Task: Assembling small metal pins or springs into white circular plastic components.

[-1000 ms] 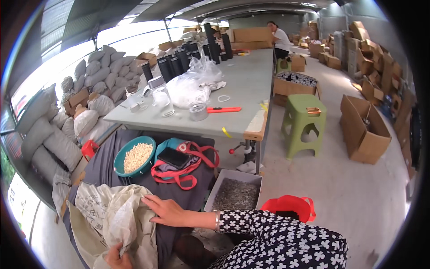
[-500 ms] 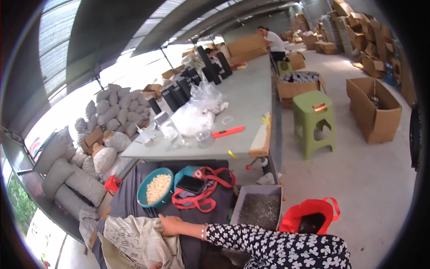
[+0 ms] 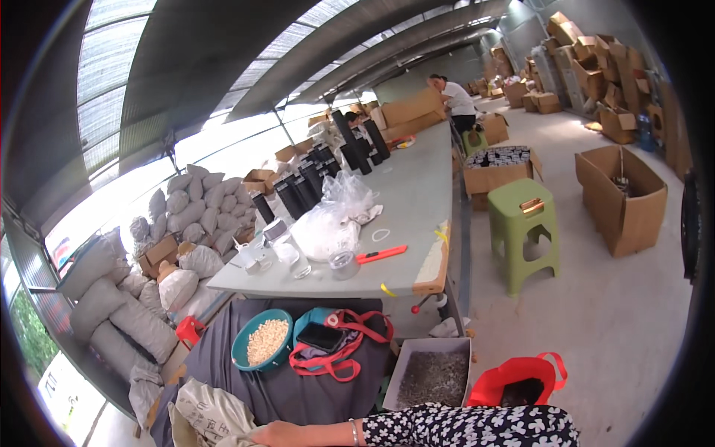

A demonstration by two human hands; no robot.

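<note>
At the lower edge my right hand (image 3: 278, 433) grips the side of a beige cloth sack (image 3: 212, 410) with dark printed marks; its fingertips are partly hidden in the folds. The arm comes in from the right in a black sleeve with white flowers, a bracelet at the wrist. My left hand is out of the picture. Beyond the sack, a teal bowl (image 3: 237, 352) of small pale pieces (image 3: 268, 342) rests on a dark cloth (image 3: 216, 372). Beside the bowl lies a teal bag with red straps (image 3: 350, 366), a black phone (image 3: 321, 337) on top.
A grey bin of dark grains (image 3: 469, 372) and a red bag (image 3: 491, 376) are to the right. The table (image 3: 417, 194) ahead carries black tubes (image 3: 290, 197), plastic bags (image 3: 328, 223) and a red tool (image 3: 382, 255). A green stool (image 3: 521, 223) stands right; a person (image 3: 456, 95) works far off.
The view has tilted up, so the sack and my right hand sit lower in the picture. The bit of my left hand seen before at the lower edge has gone from view.
</note>
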